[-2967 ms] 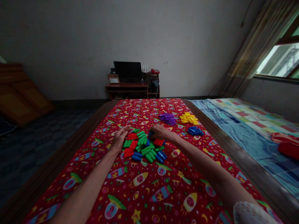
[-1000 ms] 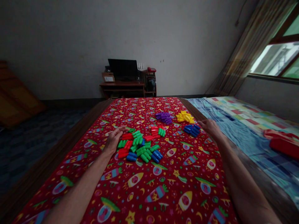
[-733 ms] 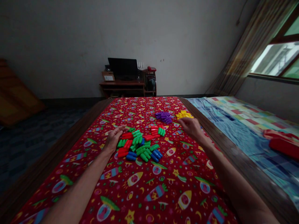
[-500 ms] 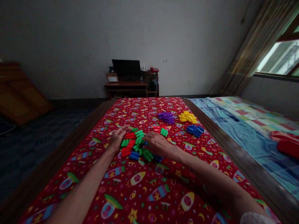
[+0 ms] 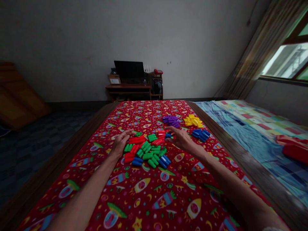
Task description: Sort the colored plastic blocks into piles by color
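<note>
Blue plastic peg [image 5: 167, 136], small and blurred so its long axis is unreadable, sits pinched at fingertips of right hand [image 5: 179, 138], palm down over red rocket-print cloth [image 5: 154, 199]; left hand [image 5: 121, 143] rests flat, fingers loosely spread, against mixed red-green-blue peg pile [image 5: 146, 150].

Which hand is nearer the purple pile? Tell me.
Right. The right hand lies just short of the purple pile, by the blue pile. The left hand rests farther off, at the mixed heap's left edge.
</note>
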`<state>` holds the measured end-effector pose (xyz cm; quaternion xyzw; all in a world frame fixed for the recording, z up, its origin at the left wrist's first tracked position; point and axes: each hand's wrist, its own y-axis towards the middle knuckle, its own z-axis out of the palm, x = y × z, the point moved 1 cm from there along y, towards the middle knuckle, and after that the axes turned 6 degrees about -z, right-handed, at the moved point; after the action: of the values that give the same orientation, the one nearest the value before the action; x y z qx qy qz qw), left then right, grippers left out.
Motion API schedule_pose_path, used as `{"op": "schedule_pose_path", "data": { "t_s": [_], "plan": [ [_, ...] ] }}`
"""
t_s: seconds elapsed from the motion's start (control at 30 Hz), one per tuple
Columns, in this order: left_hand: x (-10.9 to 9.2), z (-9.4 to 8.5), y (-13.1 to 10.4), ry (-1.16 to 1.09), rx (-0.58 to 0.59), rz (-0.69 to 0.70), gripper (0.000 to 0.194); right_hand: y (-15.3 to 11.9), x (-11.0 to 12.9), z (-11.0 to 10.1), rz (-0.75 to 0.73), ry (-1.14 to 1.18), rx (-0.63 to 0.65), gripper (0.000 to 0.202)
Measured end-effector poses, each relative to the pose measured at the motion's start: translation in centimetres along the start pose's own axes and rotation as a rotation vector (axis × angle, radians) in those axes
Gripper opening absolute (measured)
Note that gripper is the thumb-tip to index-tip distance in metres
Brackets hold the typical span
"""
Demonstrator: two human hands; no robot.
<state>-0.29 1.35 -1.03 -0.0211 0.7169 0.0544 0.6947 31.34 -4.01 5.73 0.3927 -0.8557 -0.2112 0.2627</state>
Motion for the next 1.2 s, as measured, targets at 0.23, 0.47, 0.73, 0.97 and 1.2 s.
{"op": "schedule_pose_path", "data": {
  "t_s": [0.23,0.47,0.73,0.97,1.2],
  "plan": [
    [0.2,-0.1,0.3,0.018,-0.012,0.008,0.043,-7.9,-7.7,-7.7,0.484,-0.338,-0.396,0.043],
    [-0.2,0.0,0.0,0.03,-0.017,0.025,0.04,-10.6,-12.0,-8.3,0.607,-0.26,-0.363,0.047],
    [-0.4,0.1,-0.1,0.002,-0.017,0.02,0.038,-10.3,-12.8,-7.9,0.584,-0.133,-0.24,0.04],
    [-0.5,0.2,-0.3,-0.028,-0.014,-0.01,0.041,-7.4,-9.7,-8.6,0.634,-0.126,-0.441,0.044],
    [-0.4,0.2,-0.4,-0.019,-0.013,0.009,0.043,-0.9,2.8,0.7,-0.017,0.163,0.188,0.028]
  ]
}}
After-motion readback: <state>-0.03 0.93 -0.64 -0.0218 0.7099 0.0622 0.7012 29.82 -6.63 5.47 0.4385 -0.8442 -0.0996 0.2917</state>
